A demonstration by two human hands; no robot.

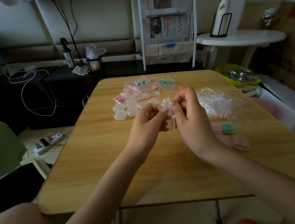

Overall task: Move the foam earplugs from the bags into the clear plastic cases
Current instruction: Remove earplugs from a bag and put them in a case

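Note:
Above the middle of the wooden table [102, 159], both hands pinch one small clear zip bag [168, 108] between them. My left hand [148, 120] holds its left edge and my right hand [187, 114] holds its right edge. What the bag contains is hidden. Several small bags of green, orange and pink foam earplugs [141, 89] lie at the far side. In front of them sit several empty clear plastic cases [123, 111]. Right of my hands lie closed cases holding pink and green earplugs [229, 135].
A heap of empty clear zip bags [218, 102] lies at the right of the table. Behind the table stand a black low cabinet with a spray bottle [67, 55], a white newspaper rack [168, 30] and a round white side table [239, 37]. A power strip [47, 143] lies on the floor at left.

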